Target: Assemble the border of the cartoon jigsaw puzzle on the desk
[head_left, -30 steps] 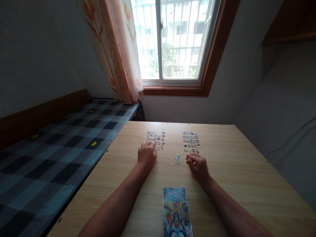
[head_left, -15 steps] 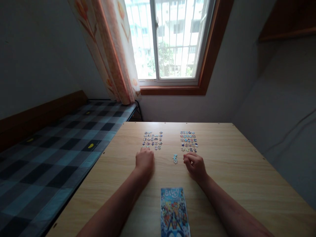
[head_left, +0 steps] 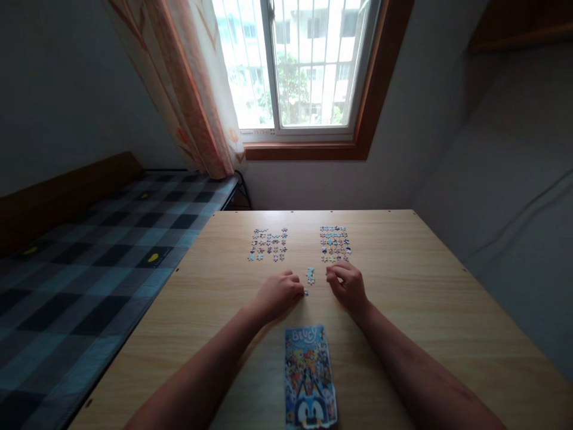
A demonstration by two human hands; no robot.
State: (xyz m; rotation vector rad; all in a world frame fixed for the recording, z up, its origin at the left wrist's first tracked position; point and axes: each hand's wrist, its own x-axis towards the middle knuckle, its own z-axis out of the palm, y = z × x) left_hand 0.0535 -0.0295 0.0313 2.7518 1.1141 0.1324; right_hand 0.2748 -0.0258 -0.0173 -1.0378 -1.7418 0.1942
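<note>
My left hand (head_left: 282,292) is closed, its fingertips pinching a small puzzle piece (head_left: 306,292) just above or on the table. Slightly beyond it lies a small joined strip of light-blue puzzle pieces (head_left: 310,275). To the right of that strip my right hand (head_left: 347,285) rests with thumb and fingers curled together; whether anything is between them is hidden. Loose puzzle pieces lie in rows in a left group (head_left: 269,242) and a right group (head_left: 335,242). My right hand is close to the front row of the right group.
A blue picture sheet lettered "Bluey" (head_left: 310,376) lies on the wooden table (head_left: 416,310) between my forearms. To the left stands a bed with a checked cover (head_left: 111,257). Behind the table are a curtain (head_left: 192,89) and a barred window (head_left: 308,71).
My left hand has moved right and nearer, from the left group to beside the joined strip, a piece now showing at its fingertips. My right hand stays much as it was. The view has shifted slightly.
</note>
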